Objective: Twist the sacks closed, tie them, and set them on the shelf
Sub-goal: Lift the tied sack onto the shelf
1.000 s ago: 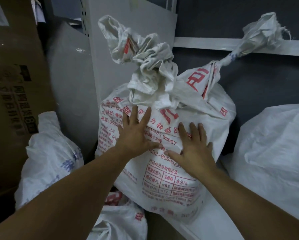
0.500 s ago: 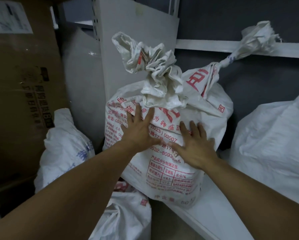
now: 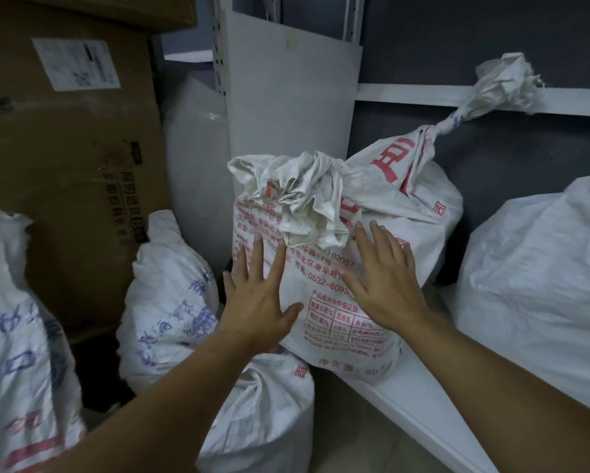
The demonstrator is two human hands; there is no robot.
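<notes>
A white woven sack with red print [image 3: 341,312] stands on the white shelf board [image 3: 419,414], leaning against the shelf's side panel. Its knotted, crumpled top [image 3: 303,196] flops forward over its front. My left hand [image 3: 257,298] lies flat, fingers spread, on the sack's lower left side. My right hand [image 3: 382,281] presses flat on its front, just right of the knot. Behind it stands a second red-printed sack [image 3: 423,196] with a twisted neck [image 3: 501,83] pointing up and right.
A plain white sack [image 3: 539,288] fills the shelf to the right. On the floor left of the shelf stand sacks with blue print [image 3: 170,291] and red print [image 3: 269,418], another at far left [image 3: 17,353]. Cardboard boxes [image 3: 71,172] rise behind them.
The view has swung to the right and down, showing more floor sacks. The sack's knotted top has flopped from upright down over its front. Both hands stay flat on it.
</notes>
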